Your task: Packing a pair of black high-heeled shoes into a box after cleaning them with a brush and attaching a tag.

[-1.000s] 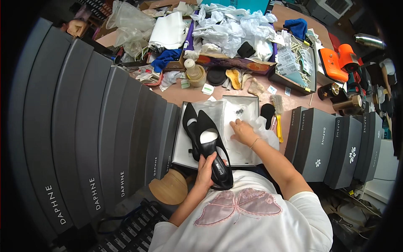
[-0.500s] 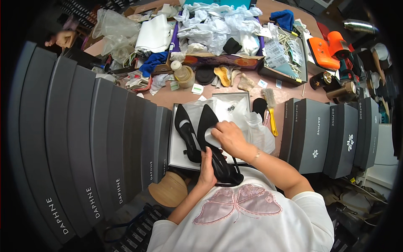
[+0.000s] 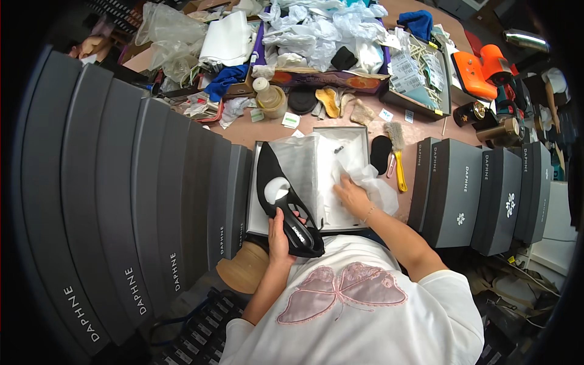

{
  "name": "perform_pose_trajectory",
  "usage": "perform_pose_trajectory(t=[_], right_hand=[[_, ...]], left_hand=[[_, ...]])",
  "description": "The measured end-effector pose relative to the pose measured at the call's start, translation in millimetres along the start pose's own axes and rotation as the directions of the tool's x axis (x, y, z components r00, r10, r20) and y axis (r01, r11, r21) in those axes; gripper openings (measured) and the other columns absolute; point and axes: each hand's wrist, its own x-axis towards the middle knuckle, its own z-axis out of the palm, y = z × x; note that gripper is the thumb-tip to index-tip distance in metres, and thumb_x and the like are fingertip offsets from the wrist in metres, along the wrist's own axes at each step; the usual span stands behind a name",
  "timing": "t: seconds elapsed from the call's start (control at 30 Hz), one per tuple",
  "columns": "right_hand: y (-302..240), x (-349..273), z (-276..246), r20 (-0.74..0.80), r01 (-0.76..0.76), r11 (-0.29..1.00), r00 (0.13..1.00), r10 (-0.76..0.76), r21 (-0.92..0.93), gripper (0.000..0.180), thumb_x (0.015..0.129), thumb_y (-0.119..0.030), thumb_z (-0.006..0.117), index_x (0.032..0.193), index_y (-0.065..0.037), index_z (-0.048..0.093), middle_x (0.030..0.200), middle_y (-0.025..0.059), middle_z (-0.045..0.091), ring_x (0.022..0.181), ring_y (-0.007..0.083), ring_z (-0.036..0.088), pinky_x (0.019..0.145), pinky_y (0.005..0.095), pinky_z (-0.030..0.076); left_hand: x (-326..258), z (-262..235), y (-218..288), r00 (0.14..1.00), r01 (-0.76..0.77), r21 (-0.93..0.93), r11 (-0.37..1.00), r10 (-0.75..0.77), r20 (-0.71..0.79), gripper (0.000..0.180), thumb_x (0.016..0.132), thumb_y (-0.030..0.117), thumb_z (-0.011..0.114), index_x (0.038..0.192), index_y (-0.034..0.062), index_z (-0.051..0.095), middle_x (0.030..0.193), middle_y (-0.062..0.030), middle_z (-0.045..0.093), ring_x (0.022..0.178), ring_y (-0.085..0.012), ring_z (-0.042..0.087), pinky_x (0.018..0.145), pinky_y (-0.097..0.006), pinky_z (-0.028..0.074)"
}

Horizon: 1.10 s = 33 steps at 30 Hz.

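The pinkish table [image 3: 242,129] carries 1 open box [image 3: 365,143] just beyond the grip of the left hand [image 3: 280,241]; right of that grip lie 1 yellow-handled brush [image 3: 399,164] and 1 black pad [image 3: 381,153]; farther beyond it, 1 bottle [image 3: 272,102].

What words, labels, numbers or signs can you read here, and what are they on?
I won't copy wording, but it stands on:
Grey boxes: pale lettering, readable; some carry a flower sign.
Black shoe: pale lettering inside, readable.
Label sheets: print too small to read.
Small cards: likewise.

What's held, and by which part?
The left hand holds a black shoe around its midsection, behind the white stuffing. The right hand is at the white paper; can't tell if it grips any.
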Motion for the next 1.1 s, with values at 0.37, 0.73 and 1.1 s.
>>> perform_pose_trajectory(t=[0.37, 0.73, 1.1], right_hand=[[49.4, -26.3, -211.6, -0.416, 0.229, 0.364, 0.679, 0.605, 0.903, 0.027, 0.079, 0.003, 0.052, 0.105, 0.000, 0.057, 0.095, 0.0064, 0.063, 0.083, 0.0097, 0.061, 0.072, 0.0244, 0.051], [-8.3, 10.4, 9.5, 0.098, -0.072, 0.975, 0.994, 0.053, 0.211, 0.044, 0.080, -0.010, 0.060, 0.124, -0.005, 0.053, 0.089, 0.0233, 0.062, 0.084, 0.0394, 0.061, 0.076, 0.0460, 0.049], [62.6, -30.4, -180.0, 0.011, -0.016, 0.007, 0.899, 0.437, 1.000, 0.032, 0.089, -0.005, 0.051, 0.120, 0.001, 0.060, 0.101, 0.0069, 0.067, 0.082, 0.0124, 0.065, 0.074, 0.0265, 0.053]], left_hand=[[12.3, -3.0, 9.5, 0.999, 0.011, -0.118, 0.993, -0.006, 0.042, 0.039, 0.095, 0.042, 0.054, 0.099, 0.0041, 0.055, 0.074, -0.0101, 0.062, 0.062, -0.0174, 0.063, 0.053, -0.029, 0.054], [6.5, 3.8, 11.0, 0.994, -0.007, -0.028, 1.000, 0.010, 0.113, 0.035, 0.095, 0.039, 0.055, 0.102, 0.0054, 0.051, 0.079, -0.0097, 0.063, 0.064, -0.0175, 0.063, 0.056, -0.030, 0.055], [-0.4, -11.3, 18.8, 0.998, -0.030, -0.069, 0.997, 0.033, 0.050, 0.034, 0.096, 0.039, 0.052, 0.098, 0.0051, 0.054, 0.079, -0.0099, 0.064, 0.066, -0.0178, 0.064, 0.059, -0.030, 0.055]])
